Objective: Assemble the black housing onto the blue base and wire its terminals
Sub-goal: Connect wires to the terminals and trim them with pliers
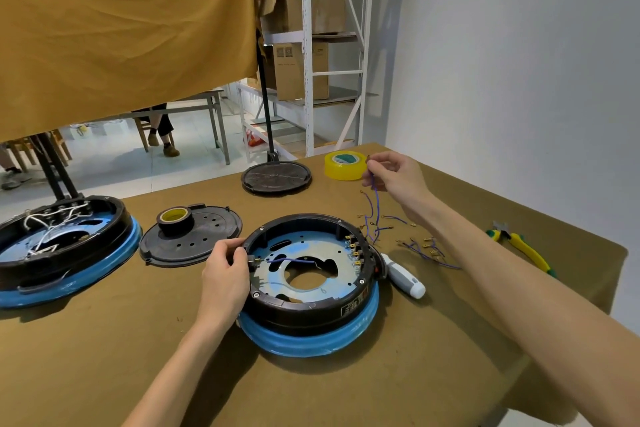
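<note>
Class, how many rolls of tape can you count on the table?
2: a yellow tape roll at the far edge near the right hand, and a dark-rimmed tape roll on the black lid.

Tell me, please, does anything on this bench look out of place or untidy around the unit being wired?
Nothing looks damaged. The loose purple wires lie scattered right of the black housing, and the screwdriver rests against its rim. The right hand pinches one purple wire by the yellow tape roll.
</note>
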Demonstrator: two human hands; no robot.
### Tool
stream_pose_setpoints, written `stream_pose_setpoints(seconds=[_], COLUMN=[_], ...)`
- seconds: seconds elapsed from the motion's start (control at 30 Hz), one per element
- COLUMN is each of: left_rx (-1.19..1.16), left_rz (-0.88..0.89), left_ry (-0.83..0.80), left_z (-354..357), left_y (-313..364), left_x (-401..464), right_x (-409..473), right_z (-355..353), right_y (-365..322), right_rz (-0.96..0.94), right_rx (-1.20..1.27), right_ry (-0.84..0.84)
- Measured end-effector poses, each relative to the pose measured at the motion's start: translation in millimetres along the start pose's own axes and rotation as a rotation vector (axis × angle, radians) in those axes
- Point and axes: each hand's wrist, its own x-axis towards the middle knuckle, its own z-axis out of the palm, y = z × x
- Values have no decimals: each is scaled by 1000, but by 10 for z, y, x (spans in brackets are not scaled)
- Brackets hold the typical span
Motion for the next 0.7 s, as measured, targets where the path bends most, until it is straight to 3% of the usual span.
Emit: stream_pose_setpoints(seconds=[0.33, 0.57, 0.7], left_rx=[19, 36, 49], left_rz=[-1, 0, 4], left_ry=[5, 14, 12], left_z=[-2, -22, -16], left_y=[26, 46, 80], left_x=[-11, -20, -35], right_x=[-140, -161, -147], right_z=[-46, -39, -247], right_y=[-100, 92, 392], right_rz=[-183, -135, -47], right_rx=[-233, -438, -764], right_ry=[-167, -368, -259])
